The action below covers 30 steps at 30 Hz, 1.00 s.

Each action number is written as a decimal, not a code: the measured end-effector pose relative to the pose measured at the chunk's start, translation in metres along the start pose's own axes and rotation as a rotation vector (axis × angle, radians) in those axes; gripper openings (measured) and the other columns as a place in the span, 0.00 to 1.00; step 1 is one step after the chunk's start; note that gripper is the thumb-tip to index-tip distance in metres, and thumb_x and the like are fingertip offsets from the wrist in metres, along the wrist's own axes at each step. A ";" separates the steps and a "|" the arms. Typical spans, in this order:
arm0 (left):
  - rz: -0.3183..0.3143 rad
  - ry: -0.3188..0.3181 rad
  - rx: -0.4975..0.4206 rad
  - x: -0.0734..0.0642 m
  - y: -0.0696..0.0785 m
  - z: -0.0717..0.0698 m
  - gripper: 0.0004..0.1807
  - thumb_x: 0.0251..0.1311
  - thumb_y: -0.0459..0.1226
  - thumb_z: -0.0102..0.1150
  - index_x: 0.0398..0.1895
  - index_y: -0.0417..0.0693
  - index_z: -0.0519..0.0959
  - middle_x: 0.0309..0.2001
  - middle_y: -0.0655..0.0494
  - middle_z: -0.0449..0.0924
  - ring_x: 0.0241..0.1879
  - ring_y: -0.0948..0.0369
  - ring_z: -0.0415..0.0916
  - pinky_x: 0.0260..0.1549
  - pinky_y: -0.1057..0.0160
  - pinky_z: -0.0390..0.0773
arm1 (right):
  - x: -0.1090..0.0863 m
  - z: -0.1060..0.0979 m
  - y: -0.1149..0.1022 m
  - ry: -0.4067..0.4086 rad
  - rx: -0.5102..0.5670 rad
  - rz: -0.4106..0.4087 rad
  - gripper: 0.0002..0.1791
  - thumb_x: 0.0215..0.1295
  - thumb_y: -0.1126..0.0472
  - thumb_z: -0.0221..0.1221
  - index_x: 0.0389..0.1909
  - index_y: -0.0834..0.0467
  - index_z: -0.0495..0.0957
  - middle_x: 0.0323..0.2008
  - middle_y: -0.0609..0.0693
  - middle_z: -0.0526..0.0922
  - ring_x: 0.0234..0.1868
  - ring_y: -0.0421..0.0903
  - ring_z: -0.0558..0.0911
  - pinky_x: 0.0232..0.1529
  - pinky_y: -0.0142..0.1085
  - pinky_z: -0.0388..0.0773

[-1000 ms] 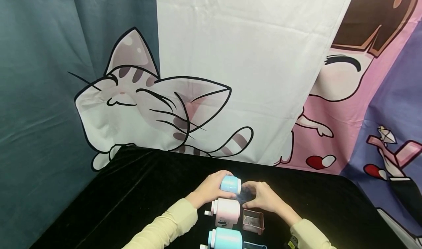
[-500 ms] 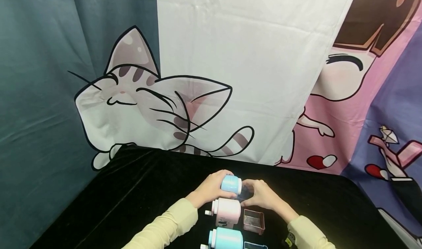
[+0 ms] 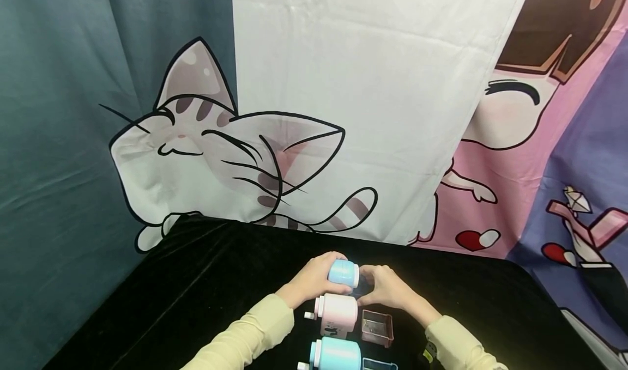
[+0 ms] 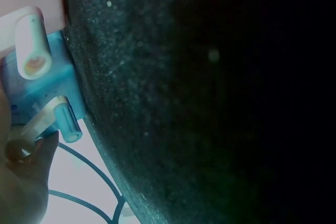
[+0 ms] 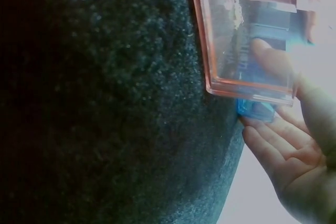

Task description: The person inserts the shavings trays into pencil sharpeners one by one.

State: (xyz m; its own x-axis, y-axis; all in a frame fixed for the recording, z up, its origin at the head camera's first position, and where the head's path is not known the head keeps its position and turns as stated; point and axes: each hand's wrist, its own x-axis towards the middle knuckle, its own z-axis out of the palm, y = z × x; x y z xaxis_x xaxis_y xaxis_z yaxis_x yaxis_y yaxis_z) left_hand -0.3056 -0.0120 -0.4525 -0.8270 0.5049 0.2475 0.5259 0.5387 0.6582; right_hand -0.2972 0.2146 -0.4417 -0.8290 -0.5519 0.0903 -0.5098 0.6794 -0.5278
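Farthest back in the row of crank pencil sharpeners, a light blue pencil sharpener (image 3: 343, 272) is gripped by my left hand (image 3: 314, 274), thumb on the near side. Its crank (image 4: 65, 121) shows in the left wrist view, beside the fingers. To its right, my right hand (image 3: 390, 287) holds a clear blue shavings drawer (image 5: 255, 109) between thumb and fingers, close to the sharpener's body. Whether the drawer touches the body is hidden. Just nearer stands a pink pencil sharpener (image 3: 338, 311), with its clear pink drawer (image 3: 377, 329) lying apart on the right.
At the lower frame edge is another blue pencil sharpener (image 3: 338, 353), its blue drawer (image 3: 379, 365) to the right. Everything rests on a black cloth-covered table (image 3: 235, 283). Behind hangs a printed curtain (image 3: 382, 86) with a cartoon cat.
My right hand has shifted slightly left, bringing the blue drawer a little closer to the sharpener. My left hand and the other sharpeners keep their places.
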 end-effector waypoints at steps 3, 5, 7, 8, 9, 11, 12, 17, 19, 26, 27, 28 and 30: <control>-0.004 0.001 -0.004 0.000 0.000 0.001 0.33 0.47 0.54 0.71 0.56 0.56 0.71 0.50 0.60 0.77 0.43 0.66 0.75 0.43 0.66 0.78 | 0.000 0.000 0.000 0.002 -0.006 -0.005 0.29 0.44 0.53 0.75 0.48 0.59 0.78 0.45 0.53 0.85 0.43 0.49 0.85 0.44 0.43 0.82; -0.006 0.002 -0.006 0.000 0.000 0.001 0.33 0.47 0.54 0.71 0.56 0.56 0.71 0.50 0.60 0.77 0.43 0.66 0.75 0.43 0.66 0.78 | 0.000 0.001 0.000 0.005 -0.012 -0.010 0.29 0.44 0.53 0.75 0.48 0.59 0.78 0.44 0.53 0.85 0.43 0.49 0.85 0.44 0.42 0.83; -0.008 0.001 -0.008 0.000 0.000 0.001 0.33 0.47 0.54 0.71 0.56 0.56 0.71 0.50 0.60 0.77 0.43 0.66 0.75 0.43 0.66 0.78 | 0.000 0.001 0.000 0.008 -0.016 -0.017 0.29 0.44 0.53 0.75 0.47 0.59 0.78 0.44 0.53 0.85 0.43 0.48 0.85 0.44 0.42 0.83; -0.007 0.001 -0.008 0.000 0.000 0.001 0.33 0.47 0.54 0.71 0.56 0.56 0.71 0.50 0.60 0.77 0.43 0.66 0.75 0.43 0.66 0.78 | 0.000 0.002 0.000 0.010 -0.016 -0.021 0.28 0.44 0.53 0.75 0.47 0.59 0.78 0.44 0.52 0.85 0.43 0.48 0.85 0.44 0.42 0.83; -0.006 0.001 -0.007 0.000 0.000 0.001 0.33 0.47 0.54 0.71 0.56 0.56 0.71 0.50 0.60 0.77 0.43 0.66 0.75 0.43 0.66 0.78 | 0.000 0.002 0.000 0.012 -0.017 -0.026 0.28 0.44 0.53 0.75 0.47 0.59 0.78 0.43 0.52 0.85 0.43 0.48 0.85 0.44 0.41 0.83; -0.003 0.001 -0.002 0.000 0.000 0.001 0.33 0.48 0.54 0.71 0.56 0.56 0.71 0.50 0.60 0.77 0.43 0.66 0.75 0.43 0.66 0.78 | 0.000 0.002 0.000 0.017 -0.017 -0.033 0.28 0.44 0.53 0.75 0.46 0.58 0.78 0.43 0.52 0.85 0.43 0.47 0.85 0.44 0.41 0.83; -0.002 0.001 0.001 0.000 0.000 0.001 0.33 0.48 0.54 0.71 0.56 0.56 0.71 0.50 0.60 0.77 0.43 0.66 0.74 0.42 0.66 0.78 | 0.000 0.002 0.000 0.018 -0.019 -0.036 0.28 0.44 0.53 0.75 0.46 0.58 0.78 0.43 0.52 0.85 0.43 0.47 0.85 0.44 0.41 0.83; -0.003 0.003 0.013 0.000 0.001 0.000 0.33 0.48 0.55 0.70 0.56 0.56 0.71 0.50 0.60 0.77 0.42 0.66 0.74 0.42 0.67 0.78 | 0.001 0.002 -0.002 0.019 -0.028 -0.029 0.28 0.44 0.52 0.75 0.46 0.58 0.77 0.43 0.51 0.85 0.42 0.47 0.85 0.44 0.42 0.83; -0.006 0.002 0.012 0.000 0.001 0.000 0.33 0.48 0.55 0.70 0.56 0.56 0.71 0.50 0.59 0.77 0.42 0.66 0.74 0.42 0.67 0.78 | 0.002 0.002 -0.002 0.018 -0.024 -0.022 0.28 0.44 0.52 0.75 0.46 0.58 0.77 0.43 0.51 0.85 0.43 0.48 0.85 0.44 0.43 0.83; -0.015 0.002 0.021 0.000 0.003 -0.001 0.34 0.48 0.54 0.70 0.57 0.55 0.70 0.51 0.58 0.77 0.44 0.65 0.75 0.44 0.66 0.78 | 0.002 0.004 -0.005 0.016 -0.014 -0.003 0.30 0.45 0.53 0.74 0.49 0.59 0.76 0.46 0.53 0.84 0.46 0.52 0.84 0.45 0.45 0.82; -0.016 0.003 0.024 0.000 0.003 -0.001 0.34 0.48 0.54 0.70 0.57 0.55 0.70 0.51 0.58 0.77 0.44 0.64 0.75 0.44 0.65 0.79 | 0.002 0.004 -0.005 0.015 -0.018 0.000 0.30 0.45 0.53 0.74 0.49 0.60 0.75 0.46 0.54 0.84 0.47 0.52 0.84 0.46 0.45 0.82; -0.016 0.004 0.026 0.000 0.003 0.000 0.34 0.48 0.54 0.70 0.57 0.55 0.70 0.51 0.58 0.77 0.44 0.64 0.75 0.44 0.65 0.79 | 0.002 0.004 -0.005 0.014 -0.020 0.002 0.30 0.45 0.53 0.74 0.49 0.60 0.75 0.46 0.54 0.83 0.47 0.52 0.84 0.46 0.45 0.82; -0.020 0.002 0.025 0.000 0.004 0.000 0.34 0.48 0.54 0.70 0.57 0.55 0.70 0.52 0.58 0.77 0.44 0.64 0.75 0.44 0.65 0.79 | 0.001 0.004 -0.006 0.012 -0.024 0.005 0.31 0.45 0.54 0.74 0.50 0.61 0.75 0.47 0.55 0.83 0.47 0.53 0.84 0.46 0.46 0.81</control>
State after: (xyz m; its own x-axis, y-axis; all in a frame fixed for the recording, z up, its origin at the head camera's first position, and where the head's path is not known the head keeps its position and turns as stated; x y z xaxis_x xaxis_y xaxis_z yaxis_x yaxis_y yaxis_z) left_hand -0.3034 -0.0100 -0.4503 -0.8380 0.4922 0.2356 0.5137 0.5659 0.6449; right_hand -0.2942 0.2082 -0.4415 -0.8343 -0.5425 0.0981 -0.5107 0.6936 -0.5081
